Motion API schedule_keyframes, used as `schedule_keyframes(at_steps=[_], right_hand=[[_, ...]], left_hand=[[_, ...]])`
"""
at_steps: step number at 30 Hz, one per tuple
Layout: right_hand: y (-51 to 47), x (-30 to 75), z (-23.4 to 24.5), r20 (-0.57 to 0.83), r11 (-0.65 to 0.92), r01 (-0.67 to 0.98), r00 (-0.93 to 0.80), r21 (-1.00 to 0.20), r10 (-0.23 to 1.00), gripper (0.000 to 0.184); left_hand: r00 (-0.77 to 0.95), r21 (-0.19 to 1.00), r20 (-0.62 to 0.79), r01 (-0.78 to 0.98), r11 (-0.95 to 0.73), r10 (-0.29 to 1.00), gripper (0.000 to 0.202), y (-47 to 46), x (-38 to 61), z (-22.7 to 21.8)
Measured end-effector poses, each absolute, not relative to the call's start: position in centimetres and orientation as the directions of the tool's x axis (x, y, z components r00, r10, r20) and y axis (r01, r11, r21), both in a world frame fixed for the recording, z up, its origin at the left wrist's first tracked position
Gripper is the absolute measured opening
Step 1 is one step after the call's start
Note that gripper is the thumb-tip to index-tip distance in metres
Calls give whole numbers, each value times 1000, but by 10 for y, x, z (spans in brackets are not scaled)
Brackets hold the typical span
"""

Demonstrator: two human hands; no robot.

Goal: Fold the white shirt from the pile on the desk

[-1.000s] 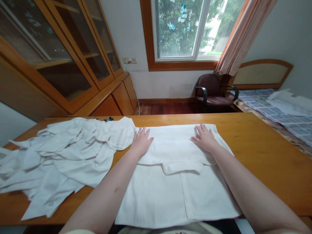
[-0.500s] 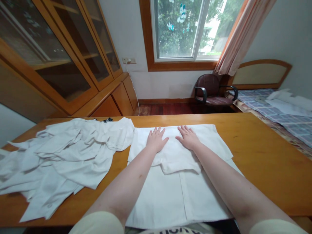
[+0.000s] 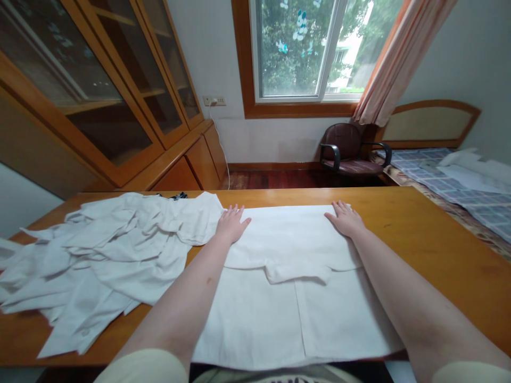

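A white shirt [image 3: 255,314] lies flat on the wooden table in front of me, its upper part folded over toward me so that a collar-like flap shows in the middle. My left hand [image 3: 231,224] rests palm down on the far left corner of the fold, fingers stretched out. At the far right corner, my right hand [image 3: 346,219] lies flat on the cloth with its fingers spread. Neither hand grips anything. To the left, a loose heap of white garments [image 3: 131,250] touches or nearly touches the shirt's far left corner.
The wooden table [image 3: 435,266] extends right of the shirt. A small dark object [image 3: 179,196] sits behind the heap. Beyond the table stand a glass-door cabinet [image 3: 115,106], an armchair [image 3: 347,149] and a bed [image 3: 471,181]. A white cord [image 3: 219,138] hangs from the wall socket.
My hands have slid apart along the fold, the left one leftward and the right one rightward, from near the middle to the two far corners. The folded cloth looks flatter.
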State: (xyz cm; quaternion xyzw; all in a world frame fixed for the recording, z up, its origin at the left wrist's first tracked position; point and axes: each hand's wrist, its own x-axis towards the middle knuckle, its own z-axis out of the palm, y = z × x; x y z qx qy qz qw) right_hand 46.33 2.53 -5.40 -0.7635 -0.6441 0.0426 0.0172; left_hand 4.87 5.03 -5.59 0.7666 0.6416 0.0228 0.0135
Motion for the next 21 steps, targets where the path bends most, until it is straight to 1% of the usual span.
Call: schedule_keyframes(at_steps=[10, 15, 18, 21], right_hand=[[39, 465, -53, -57, -188, 979, 184, -75, 981, 77], [47, 467, -54, -49, -212, 975, 209, -70, 977, 83], [50, 468, -56, -50, -217, 973, 213, -77, 976, 83], [53, 469, -56, -62, -221, 971, 216, -93, 975, 80]], left_hand=[[168, 31, 6, 985, -168, 986, 70, 67, 56, -55], [65, 56, 22, 996, -66, 998, 76, 73, 56, -57], [44, 70, -12, 997, -43, 999, 73, 81, 55, -58], [57, 73, -42, 996, -53, 998, 68, 88, 54, -58]])
